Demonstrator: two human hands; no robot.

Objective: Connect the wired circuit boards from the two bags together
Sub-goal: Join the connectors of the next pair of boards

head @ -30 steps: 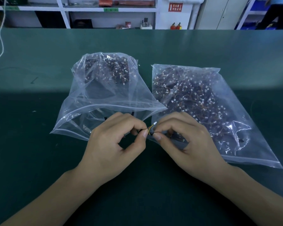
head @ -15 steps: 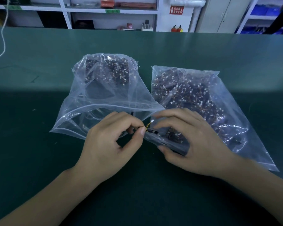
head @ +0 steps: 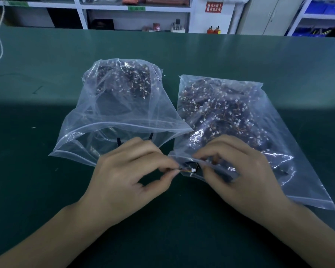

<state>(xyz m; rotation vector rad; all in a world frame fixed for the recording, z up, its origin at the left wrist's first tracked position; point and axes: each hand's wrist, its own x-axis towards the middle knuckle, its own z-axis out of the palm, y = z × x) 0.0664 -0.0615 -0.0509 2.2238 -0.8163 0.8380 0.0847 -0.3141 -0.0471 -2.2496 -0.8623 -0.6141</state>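
Observation:
Two clear zip bags lie side by side on the green table. The left bag (head: 112,120) gapes open towards me, with dark wired circuit boards heaped at its far end. Many more boards with white connectors fill the right bag (head: 240,120). My left hand (head: 132,176) pinches a thin orange-yellow wire that ends in a white connector (head: 192,170). The wire runs to a small black board (head: 190,164) at the right bag's mouth. My right hand (head: 238,169) has its fingers curled at that mouth, thumb and forefinger pinching the plastic rim. This spot is blurred.
The green table (head: 46,190) stretches away to shelving and cabinets at the back. A white cord (head: 0,45) hangs at the far left. Two short black pieces (head: 118,141) lie inside the left bag's mouth, just beyond my left hand.
One second ago both hands pinched small parts together between the bags. My right hand then let go and moved onto the right bag's mouth, where its fingers have now curled. My left hand kept its pinch.

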